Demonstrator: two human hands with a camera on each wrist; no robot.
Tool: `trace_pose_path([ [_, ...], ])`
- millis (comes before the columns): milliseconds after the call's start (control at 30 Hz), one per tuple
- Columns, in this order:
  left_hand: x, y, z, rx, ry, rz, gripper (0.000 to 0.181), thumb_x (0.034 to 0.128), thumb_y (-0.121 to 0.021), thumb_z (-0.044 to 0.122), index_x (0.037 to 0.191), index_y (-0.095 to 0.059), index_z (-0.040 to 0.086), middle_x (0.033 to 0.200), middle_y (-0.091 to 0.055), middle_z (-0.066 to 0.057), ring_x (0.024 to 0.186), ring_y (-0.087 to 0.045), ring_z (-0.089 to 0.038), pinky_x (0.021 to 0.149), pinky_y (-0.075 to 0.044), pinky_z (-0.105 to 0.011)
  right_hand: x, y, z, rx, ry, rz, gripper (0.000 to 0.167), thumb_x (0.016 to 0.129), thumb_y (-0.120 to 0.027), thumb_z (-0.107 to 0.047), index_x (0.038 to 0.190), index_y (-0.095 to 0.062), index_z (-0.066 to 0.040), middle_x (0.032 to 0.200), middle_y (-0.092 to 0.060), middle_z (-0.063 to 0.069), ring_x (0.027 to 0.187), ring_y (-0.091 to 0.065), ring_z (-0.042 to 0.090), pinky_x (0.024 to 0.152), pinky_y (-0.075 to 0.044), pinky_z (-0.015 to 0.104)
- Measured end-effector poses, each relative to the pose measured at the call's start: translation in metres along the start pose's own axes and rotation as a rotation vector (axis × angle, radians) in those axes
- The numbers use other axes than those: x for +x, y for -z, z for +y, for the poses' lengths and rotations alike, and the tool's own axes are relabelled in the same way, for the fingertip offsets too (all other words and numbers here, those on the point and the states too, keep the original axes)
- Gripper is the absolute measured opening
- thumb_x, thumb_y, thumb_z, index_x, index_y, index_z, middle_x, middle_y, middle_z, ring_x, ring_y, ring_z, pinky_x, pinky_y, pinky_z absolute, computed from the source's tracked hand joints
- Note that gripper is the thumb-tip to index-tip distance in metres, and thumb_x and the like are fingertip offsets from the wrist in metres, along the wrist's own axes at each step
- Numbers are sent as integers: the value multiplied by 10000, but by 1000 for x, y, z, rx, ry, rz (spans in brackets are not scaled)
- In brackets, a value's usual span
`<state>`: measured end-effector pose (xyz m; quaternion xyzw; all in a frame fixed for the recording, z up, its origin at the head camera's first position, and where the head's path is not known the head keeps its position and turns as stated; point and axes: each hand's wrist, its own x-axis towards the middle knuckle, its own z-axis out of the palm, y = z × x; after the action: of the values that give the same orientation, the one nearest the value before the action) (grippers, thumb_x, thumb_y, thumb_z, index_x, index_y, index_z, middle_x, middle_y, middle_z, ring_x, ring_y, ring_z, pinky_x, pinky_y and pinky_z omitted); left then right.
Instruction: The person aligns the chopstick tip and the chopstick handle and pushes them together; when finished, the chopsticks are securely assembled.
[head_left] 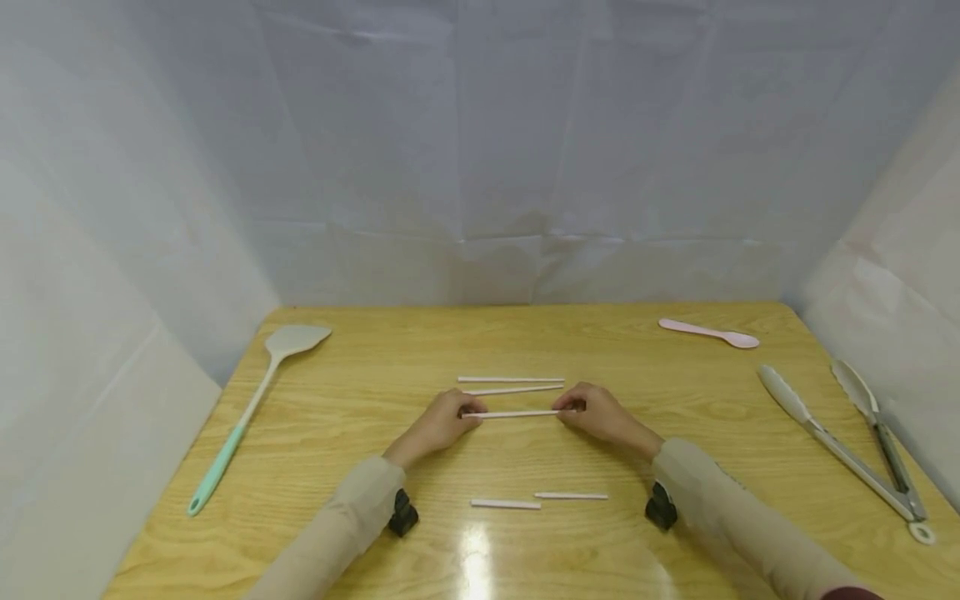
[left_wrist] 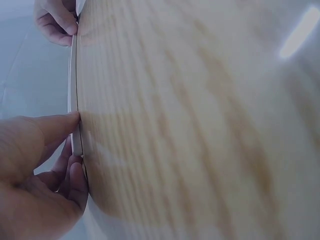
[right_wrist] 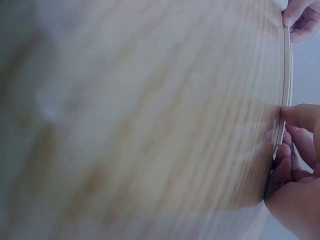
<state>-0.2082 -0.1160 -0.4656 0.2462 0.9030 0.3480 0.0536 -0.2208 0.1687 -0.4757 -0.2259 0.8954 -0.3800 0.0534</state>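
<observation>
A thin pale stick (head_left: 519,414) lies level between the two hands, low over or on the wooden table. The left hand (head_left: 444,419) pinches its left end between thumb and fingers; in the left wrist view the thumb of that hand (left_wrist: 40,170) is on the stick (left_wrist: 75,90). At the other end the right hand (head_left: 600,414) pinches the stick, and the right wrist view shows this hand (right_wrist: 297,160) with its fingers bent beneath. Just behind are two similar sticks, one slightly slanted (head_left: 517,389) and one straight (head_left: 512,379).
Two shorter pale pieces (head_left: 506,504) (head_left: 572,497) lie nearer the front of the table (head_left: 337,533). A spatula with a green handle (head_left: 273,367) is at the left. At the right are a pink spoon (head_left: 705,331) and spread metal tongs (head_left: 847,457). White sheets (head_left: 495,150) surround the table.
</observation>
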Motion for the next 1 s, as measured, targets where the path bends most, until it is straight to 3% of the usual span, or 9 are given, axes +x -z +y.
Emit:
trace_pose_path([
  [500, -1, 1, 0, -10, 12, 3, 124, 905, -621, 42, 1003, -692, 13, 903, -638, -72, 797, -505, -140, 698, -430, -266, 1, 4, 1, 33, 8, -20, 112, 889, -658, -95, 963, -710, -30, 875, -628, 42, 760, -526, 111, 657, -449, 238],
  [733, -2, 2, 2, -4, -2, 9, 128, 899, -627, 40, 1006, -688, 5, 911, -640, -82, 803, -511, -152, 702, -429, -266, -2, 6, 2, 74, 15, 8, 125, 884, -667, -96, 978, -701, -22, 919, -629, 65, 799, -540, 125, 686, -460, 239],
  [1000, -7, 4, 3, -32, 9, 14, 178, 903, -621, 42, 1066, -675, -4, 990, -642, -99, 913, -549, -210, 789, -450, -319, -8, 7, 2, 67, 30, 41, 140, 869, -679, -81, 1000, -698, -35, 928, -626, 51, 801, -530, 117, 693, -461, 241],
])
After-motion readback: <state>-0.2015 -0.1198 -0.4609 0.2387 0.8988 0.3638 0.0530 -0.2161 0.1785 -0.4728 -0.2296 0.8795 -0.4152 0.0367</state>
